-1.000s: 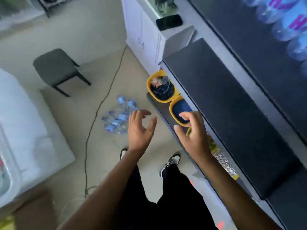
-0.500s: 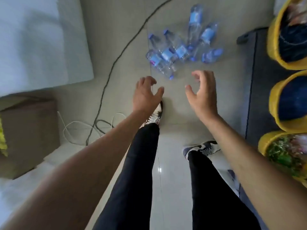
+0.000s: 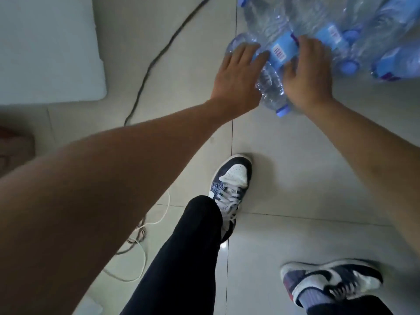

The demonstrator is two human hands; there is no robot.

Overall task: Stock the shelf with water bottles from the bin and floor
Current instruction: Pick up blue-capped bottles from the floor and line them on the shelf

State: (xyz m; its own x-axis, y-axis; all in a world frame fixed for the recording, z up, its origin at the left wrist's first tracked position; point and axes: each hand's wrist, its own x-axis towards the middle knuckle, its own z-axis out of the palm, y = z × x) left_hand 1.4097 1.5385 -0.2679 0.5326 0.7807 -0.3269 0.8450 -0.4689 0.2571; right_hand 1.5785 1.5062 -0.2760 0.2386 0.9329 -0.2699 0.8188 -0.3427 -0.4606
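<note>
Head view: the water bottles (image 3: 384,30) lie in a loose heap on the tiled floor (image 3: 295,178), at the top right. Several run out past the top and right edges of the view. One bottle (image 3: 271,89) lies nearest the person, its blue cap (image 3: 283,111) pointing back toward the feet, and it sits between the two hands.

The left hand (image 3: 238,76) reaches in from the left with its grip spread, the fingers straight and laid over the rounded end of a bottle at the heap's left edge. The right hand (image 3: 306,73) rests on the heap just beside it, its fingers bent down over the blue labels. I cannot tell whether that grip has closed on a bottle.

Bare tile lies open between the heap and the shoes — the left shoe (image 3: 231,178) forward, the right shoe (image 3: 329,280) back and turned sideways. A black cable (image 3: 145,71) runs diagonally across the floor left of the left hand, apart from the bottles. A white slab (image 3: 45,48) fills the top left corner, its edge beyond the cable. A white cord (image 3: 142,246) loops on the floor under the left forearm.
</note>
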